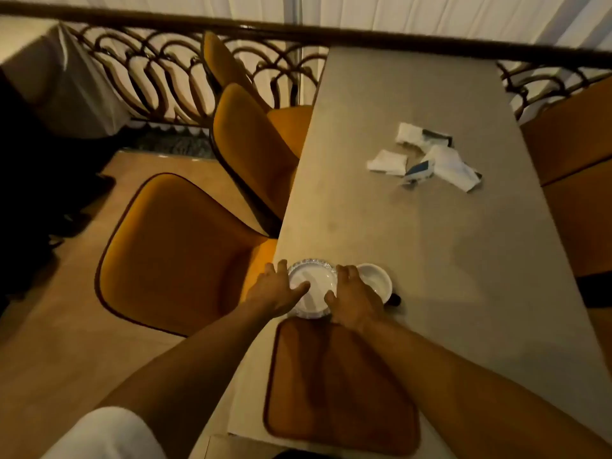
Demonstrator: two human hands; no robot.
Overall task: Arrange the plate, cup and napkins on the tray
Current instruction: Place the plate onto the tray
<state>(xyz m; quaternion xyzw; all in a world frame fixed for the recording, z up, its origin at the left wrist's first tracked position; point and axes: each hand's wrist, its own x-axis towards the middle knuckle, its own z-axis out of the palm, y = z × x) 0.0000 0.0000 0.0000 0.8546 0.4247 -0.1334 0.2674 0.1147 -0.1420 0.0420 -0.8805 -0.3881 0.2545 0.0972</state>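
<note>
A small white plate (314, 281) with a patterned rim sits on the table just beyond the brown tray (337, 389). My left hand (278, 288) grips its left edge, thumb on the plate's face. My right hand (356, 294) holds its right edge. A white cup (376, 278) stands right of the plate, partly behind my right hand. Several white napkins and packets (427, 157) lie scattered farther up the table. Nothing lies on the tray.
The long grey table (430, 260) runs away from me to a dark railing (298, 31). Orange chairs (185, 253) stand along its left side, and an orange bench (579, 180) along the right. A small dark object (395, 299) sits beside the cup.
</note>
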